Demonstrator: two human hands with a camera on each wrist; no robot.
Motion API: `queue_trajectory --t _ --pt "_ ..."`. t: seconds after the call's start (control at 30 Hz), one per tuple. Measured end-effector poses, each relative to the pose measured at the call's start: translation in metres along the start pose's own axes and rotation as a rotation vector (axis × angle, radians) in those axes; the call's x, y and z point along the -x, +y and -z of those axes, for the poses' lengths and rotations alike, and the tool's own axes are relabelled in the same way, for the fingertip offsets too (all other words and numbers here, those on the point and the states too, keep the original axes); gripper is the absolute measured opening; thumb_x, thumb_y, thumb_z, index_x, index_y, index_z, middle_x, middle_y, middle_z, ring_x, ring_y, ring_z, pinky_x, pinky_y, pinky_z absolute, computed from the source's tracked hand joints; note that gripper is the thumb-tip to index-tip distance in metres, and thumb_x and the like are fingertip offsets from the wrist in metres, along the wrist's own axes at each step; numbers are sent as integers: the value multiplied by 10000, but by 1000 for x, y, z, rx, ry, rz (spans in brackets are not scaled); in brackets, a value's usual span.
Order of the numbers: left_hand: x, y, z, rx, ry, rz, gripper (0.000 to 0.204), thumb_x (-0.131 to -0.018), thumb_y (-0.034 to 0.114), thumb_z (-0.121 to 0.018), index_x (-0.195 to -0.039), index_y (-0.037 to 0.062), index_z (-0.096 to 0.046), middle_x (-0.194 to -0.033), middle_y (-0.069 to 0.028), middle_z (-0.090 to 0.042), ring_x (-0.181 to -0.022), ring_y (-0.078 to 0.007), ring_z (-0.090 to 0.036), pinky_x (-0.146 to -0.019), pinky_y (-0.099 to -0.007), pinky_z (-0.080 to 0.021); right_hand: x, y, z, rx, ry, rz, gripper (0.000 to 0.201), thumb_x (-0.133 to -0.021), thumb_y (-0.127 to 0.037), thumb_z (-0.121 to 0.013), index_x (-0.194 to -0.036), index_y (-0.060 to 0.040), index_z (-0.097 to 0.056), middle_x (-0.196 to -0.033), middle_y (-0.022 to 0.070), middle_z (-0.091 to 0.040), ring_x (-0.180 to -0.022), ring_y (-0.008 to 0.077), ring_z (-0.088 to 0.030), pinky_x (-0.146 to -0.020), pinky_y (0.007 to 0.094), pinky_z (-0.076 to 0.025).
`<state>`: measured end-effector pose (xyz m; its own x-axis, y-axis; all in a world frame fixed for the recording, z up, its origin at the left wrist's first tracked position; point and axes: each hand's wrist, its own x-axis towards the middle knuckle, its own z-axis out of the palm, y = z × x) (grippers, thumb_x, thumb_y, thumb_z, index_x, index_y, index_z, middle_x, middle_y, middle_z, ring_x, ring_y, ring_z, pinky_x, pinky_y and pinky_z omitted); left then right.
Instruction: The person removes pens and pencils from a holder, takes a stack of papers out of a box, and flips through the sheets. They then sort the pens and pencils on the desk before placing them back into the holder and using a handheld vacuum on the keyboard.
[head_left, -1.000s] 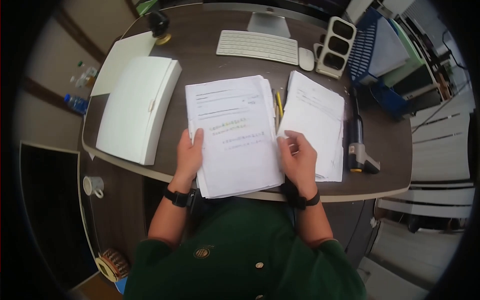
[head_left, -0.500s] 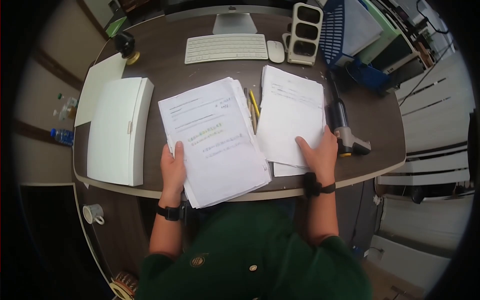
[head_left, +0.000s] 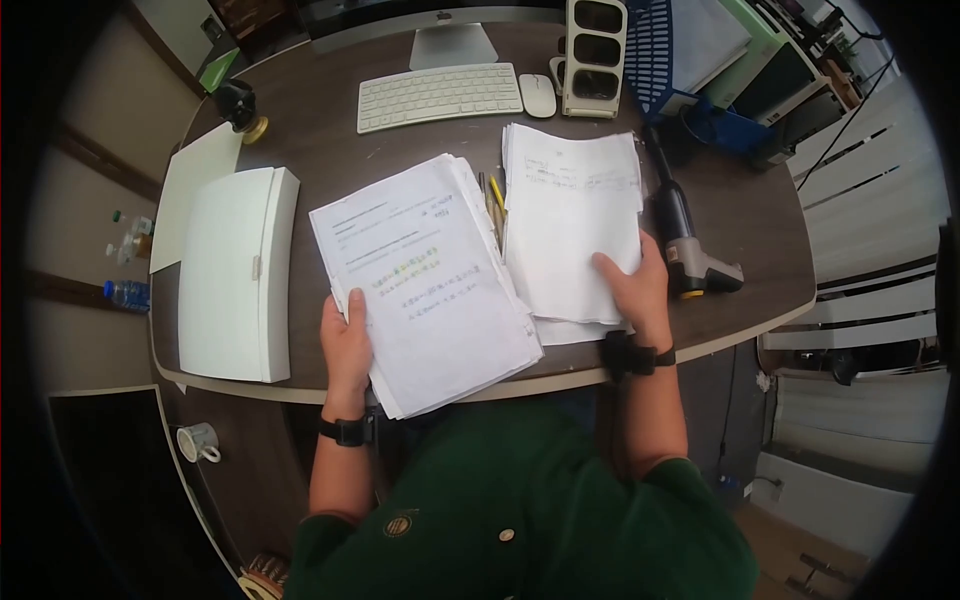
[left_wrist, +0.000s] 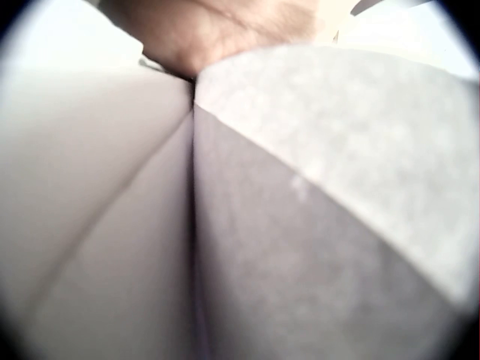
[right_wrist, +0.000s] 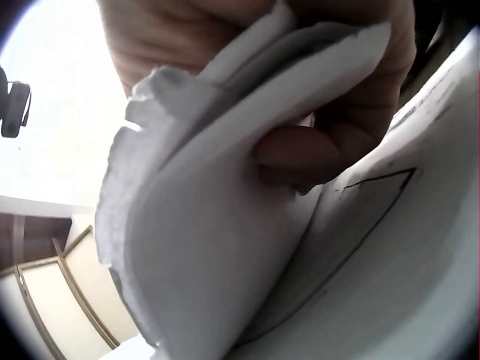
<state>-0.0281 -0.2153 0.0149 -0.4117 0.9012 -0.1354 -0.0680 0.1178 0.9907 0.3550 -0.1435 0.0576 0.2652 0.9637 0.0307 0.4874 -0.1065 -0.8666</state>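
Note:
My left hand (head_left: 347, 342) grips the left edge of a printed paper stack (head_left: 430, 300), thumb on top; the stack tilts and its lower corner reaches past the desk's front edge. In the left wrist view, blurred sheets (left_wrist: 315, 210) fill the picture below part of the hand (left_wrist: 232, 30). On the right, my right hand (head_left: 640, 290) holds the right edge of a second stack (head_left: 570, 230), thumb on top. The right wrist view shows that hand's curled fingers (right_wrist: 322, 150) around bent sheets (right_wrist: 217, 217). Pens (head_left: 497, 195) lie between the two stacks.
A white file box (head_left: 225, 280) lies at the left. Behind the papers are a keyboard (head_left: 440, 97), a mouse (head_left: 538, 96) and a cream holder (head_left: 595, 60). A black and grey handheld device (head_left: 685, 240) lies right, below a blue rack (head_left: 650, 60). A mug (head_left: 198, 441) is lower left.
The left stack has shifted left and tilted. My right hand has moved from beside that stack to the right stack and taken hold of its edge.

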Motion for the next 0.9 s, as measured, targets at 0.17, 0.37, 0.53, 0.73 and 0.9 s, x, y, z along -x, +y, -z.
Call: queue_trajectory --t 0.17,0.37,0.53,0.73,0.9 --pt "-1 -1 0 27 -3 14 350 -1089 231 -539 -1287 -58 -549 -1226 -133 -677 -1084 -152 -632 -952 -310 -511 -6 -10 14 -532 -107 -19 285 -975 -84 -699 -1232 9 -618 -1109 60 -712 -956 109 -662 -850 263 -539" --pt "-1 -3 0 7 10 -13 340 -1086 218 -542 -1275 -63 -565 -1211 -132 -686 -1073 -149 -635 -941 -301 -510 3 -46 50 -670 -55 142 326 -986 -51 -675 -1296 3 -590 -1149 67 -696 -1007 113 -645 -902 268 -519" --pt "-2 -6 0 4 19 -37 335 -1081 216 -552 -1266 -62 -572 -1190 -131 -691 -1059 -150 -636 -932 -301 -509 9 -54 72 -816 25 229 431 -969 -32 -658 -1372 25 -516 -1210 109 -671 -1047 152 -646 -943 284 -508" --pt "0 -8 -2 -113 88 -84 310 -1057 237 -600 -1191 -43 -606 -1095 -122 -706 -987 -155 -641 -881 -329 -521 28 -81 34 -882 -313 27 467 -977 -91 -653 -1399 37 -497 -1266 142 -664 -1106 208 -657 -987 342 -513" --pt "-2 -7 -2 -59 72 4 356 -1057 272 -593 -1195 -56 -607 -1069 -139 -715 -963 -170 -654 -866 -334 -524 57 -76 -49 -677 -564 -102 416 -975 -92 -698 -1343 24 -544 -1211 112 -681 -1083 153 -637 -956 321 -520"
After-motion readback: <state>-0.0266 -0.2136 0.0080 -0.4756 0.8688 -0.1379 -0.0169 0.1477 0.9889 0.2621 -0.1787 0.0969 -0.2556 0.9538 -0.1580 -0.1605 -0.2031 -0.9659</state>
